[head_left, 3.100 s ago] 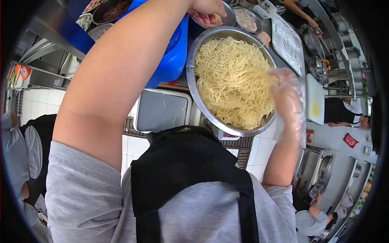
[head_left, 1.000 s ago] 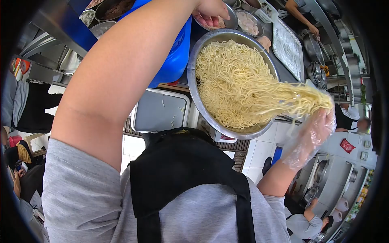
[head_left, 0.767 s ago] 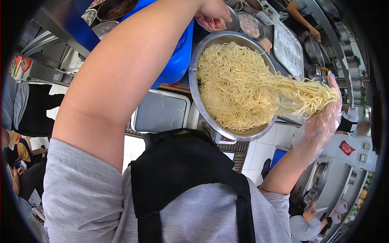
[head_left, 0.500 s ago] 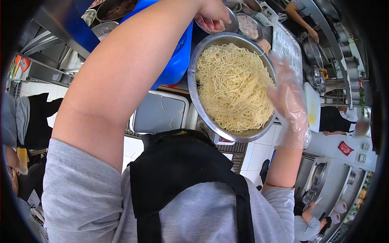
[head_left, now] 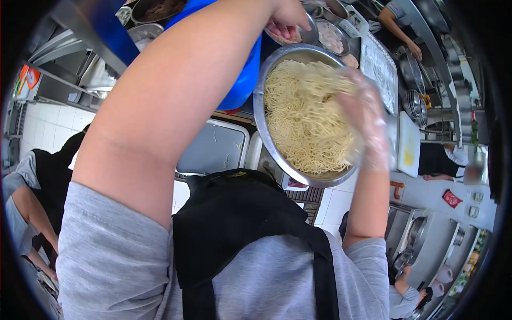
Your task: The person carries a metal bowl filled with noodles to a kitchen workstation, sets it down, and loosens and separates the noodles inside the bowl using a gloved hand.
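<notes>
A large metal bowl (head_left: 260, 109) holds a heap of pale yellow noodles (head_left: 298, 117). My right hand (head_left: 365, 109), in a clear plastic glove, is over the right side of the heap and touches it. Its fingers are smeared by motion, and the noodles beside them are blurred too. Bare and with its fingers curled, my left hand (head_left: 289, 18) reaches down into a smaller metal bowl (head_left: 308, 36) behind the noodles. Pinkish food shows under these fingers; what they hold, if anything, is hidden.
A blue plastic container (head_left: 242, 80) stands left of the noodles, near a grey tray (head_left: 210, 146) with stray strands. Behind are a bowl of pale meat (head_left: 330, 38) and a long metal tray (head_left: 378, 69). A white cutting board (head_left: 409, 149) lies right. Other people work around.
My right hand has swung left from the bowl's right rim onto the noodles, which now shift and blur. My left hand stays at the smaller bowl.
</notes>
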`<act>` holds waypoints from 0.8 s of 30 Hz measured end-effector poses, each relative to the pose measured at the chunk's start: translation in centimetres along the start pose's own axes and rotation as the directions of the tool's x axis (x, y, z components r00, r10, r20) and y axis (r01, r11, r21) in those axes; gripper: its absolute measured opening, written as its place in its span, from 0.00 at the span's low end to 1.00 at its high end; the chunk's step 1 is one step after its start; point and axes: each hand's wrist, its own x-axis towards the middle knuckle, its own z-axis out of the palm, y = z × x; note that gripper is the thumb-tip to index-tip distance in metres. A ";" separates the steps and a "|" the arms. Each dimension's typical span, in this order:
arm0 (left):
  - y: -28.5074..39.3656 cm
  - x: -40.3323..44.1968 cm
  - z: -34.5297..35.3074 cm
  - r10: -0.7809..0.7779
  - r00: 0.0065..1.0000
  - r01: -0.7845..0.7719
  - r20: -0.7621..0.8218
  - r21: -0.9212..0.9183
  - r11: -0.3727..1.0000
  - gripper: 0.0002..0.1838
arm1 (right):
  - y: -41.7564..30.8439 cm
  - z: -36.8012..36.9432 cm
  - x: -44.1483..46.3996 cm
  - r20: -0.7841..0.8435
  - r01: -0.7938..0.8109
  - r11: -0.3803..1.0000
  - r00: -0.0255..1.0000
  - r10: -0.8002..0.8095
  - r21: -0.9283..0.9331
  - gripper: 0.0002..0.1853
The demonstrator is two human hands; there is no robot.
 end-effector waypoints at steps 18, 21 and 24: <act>1.6 -1.3 2.2 -0.055 0.964 0.115 -0.260 0.220 0.969 0.16 | 5.4 4.8 -3.5 -0.249 0.099 0.977 0.958 -0.145 -0.189 0.37; 0.8 -0.9 0.7 -0.089 0.979 0.128 -0.186 0.211 0.969 0.15 | 1.8 -0.9 -3.0 -0.415 0.009 0.945 0.900 0.135 0.326 0.33; 1.4 -1.2 2.5 -0.073 0.900 0.177 -0.430 0.207 0.962 0.14 | 1.1 -5.3 -3.1 -0.465 0.088 0.897 0.874 0.138 0.432 0.30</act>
